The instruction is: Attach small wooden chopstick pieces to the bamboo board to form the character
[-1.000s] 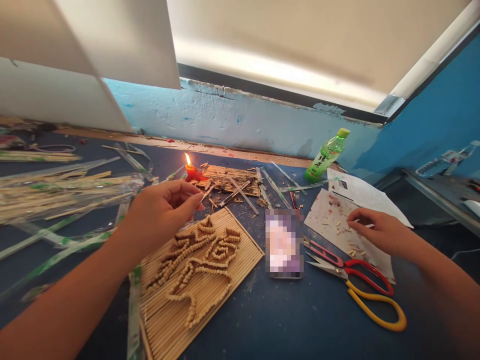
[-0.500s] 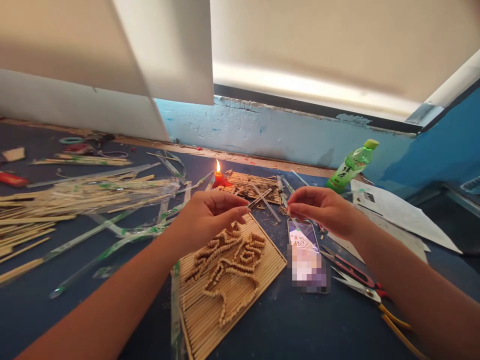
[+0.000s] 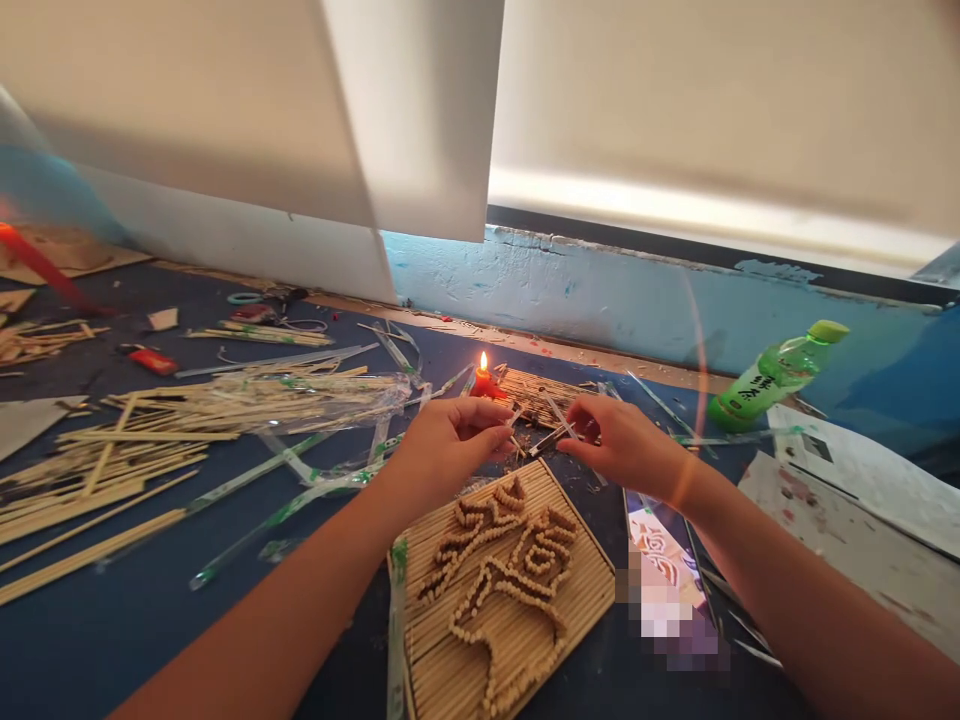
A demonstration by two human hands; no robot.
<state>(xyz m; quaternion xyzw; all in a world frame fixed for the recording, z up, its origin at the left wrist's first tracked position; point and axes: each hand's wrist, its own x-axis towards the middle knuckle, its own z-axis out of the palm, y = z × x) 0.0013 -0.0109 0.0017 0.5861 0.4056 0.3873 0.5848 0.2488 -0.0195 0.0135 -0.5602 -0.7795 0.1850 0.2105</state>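
Note:
My left hand [image 3: 466, 440] is closed in a pinch, with a short, thin pale strip [image 3: 516, 414] at its fingertips. Facing it, my right hand [image 3: 611, 440] has thumb and fingers pressed together; what they hold, if anything, is too small to make out. A translucent strip [image 3: 556, 412] shows by the right fingertips, and whether they touch it is unclear. Below both hands lies a panel of side-by-side sticks [image 3: 585, 610], bearing raised curving lines of small stick pieces [image 3: 469, 620]. A lit red candle [image 3: 484, 380] burns just beyond my left hand.
Behind the hands lies a scorched stick mat [image 3: 525, 390]. Loose sticks [image 3: 165, 440] and plastic strips [image 3: 292, 490] spread leftward, with a red lighter [image 3: 150, 360] beyond. A phone [image 3: 660, 545], papers [image 3: 847, 560] and a green bottle [image 3: 780, 375] are to the right.
The view has turned left, so everything sits further right and lower. My hands have come closer together, right fingers now near the translucent strip. The scissors are now mostly hidden behind my right forearm.

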